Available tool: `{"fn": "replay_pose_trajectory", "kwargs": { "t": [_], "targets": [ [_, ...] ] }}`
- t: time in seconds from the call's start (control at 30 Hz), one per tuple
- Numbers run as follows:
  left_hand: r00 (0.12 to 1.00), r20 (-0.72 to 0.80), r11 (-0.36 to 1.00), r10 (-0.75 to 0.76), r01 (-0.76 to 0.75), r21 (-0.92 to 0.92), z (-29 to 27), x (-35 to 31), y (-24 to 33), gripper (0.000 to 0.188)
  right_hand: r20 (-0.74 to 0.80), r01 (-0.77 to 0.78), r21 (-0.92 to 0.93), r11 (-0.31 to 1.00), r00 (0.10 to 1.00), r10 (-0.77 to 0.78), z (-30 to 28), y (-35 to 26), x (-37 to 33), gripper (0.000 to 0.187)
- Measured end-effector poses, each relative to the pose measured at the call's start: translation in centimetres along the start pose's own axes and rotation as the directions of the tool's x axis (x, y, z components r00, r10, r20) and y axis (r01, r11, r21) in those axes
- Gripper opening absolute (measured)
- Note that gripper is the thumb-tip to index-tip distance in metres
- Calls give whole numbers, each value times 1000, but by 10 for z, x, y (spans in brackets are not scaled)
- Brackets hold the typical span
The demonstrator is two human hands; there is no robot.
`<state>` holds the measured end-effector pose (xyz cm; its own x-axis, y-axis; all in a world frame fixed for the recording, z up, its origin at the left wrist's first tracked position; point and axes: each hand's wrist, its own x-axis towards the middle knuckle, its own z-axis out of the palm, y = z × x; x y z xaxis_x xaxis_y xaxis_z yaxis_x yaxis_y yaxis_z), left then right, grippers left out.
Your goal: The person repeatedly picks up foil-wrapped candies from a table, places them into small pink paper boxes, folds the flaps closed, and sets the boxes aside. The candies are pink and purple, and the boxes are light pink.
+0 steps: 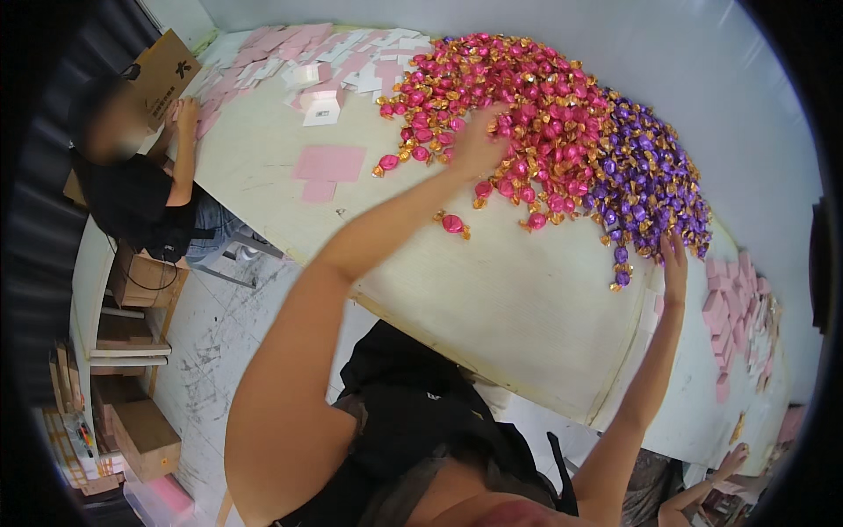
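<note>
A big heap of wrapped candies with gold twisted ends covers the far side of the table. Its larger part is pink candies (549, 114), and purple candies (641, 176) lie on the right. My left hand (479, 147) reaches into the near left part of the pink ones; its fingers are blurred and partly hidden, so any candy in them cannot be made out. At the near edge of the purple ones, my right hand (674, 268) touches the heap with fingers stretched out. A single pink candy (453, 224) lies apart, nearer to me.
Pink and white flat cards (351, 61) spread along the far left, with a small open box (321, 107) beside them. Pink sheets (329, 164) lie mid-left. Pink boxes (729, 307) pile up at right. Co-workers' hands show at left (186, 114) and lower right (733, 458).
</note>
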<state>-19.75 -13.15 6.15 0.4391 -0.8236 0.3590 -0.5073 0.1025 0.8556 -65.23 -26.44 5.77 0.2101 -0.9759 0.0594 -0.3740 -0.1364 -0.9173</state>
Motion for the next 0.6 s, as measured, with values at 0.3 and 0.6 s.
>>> {"fn": "replay_pose_trajectory", "kwargs": {
  "t": [0.3,0.6],
  "targets": [
    [950,259,-60,-176,-273,960,-267,79,-200,28,105,465,-591,659,854,-509,104,-10,-132,43],
    [873,99,299,478,-268,916,-223,58,-82,6,6,595,-409,692,760,-650,173,-48,-141,37]
  ]
}}
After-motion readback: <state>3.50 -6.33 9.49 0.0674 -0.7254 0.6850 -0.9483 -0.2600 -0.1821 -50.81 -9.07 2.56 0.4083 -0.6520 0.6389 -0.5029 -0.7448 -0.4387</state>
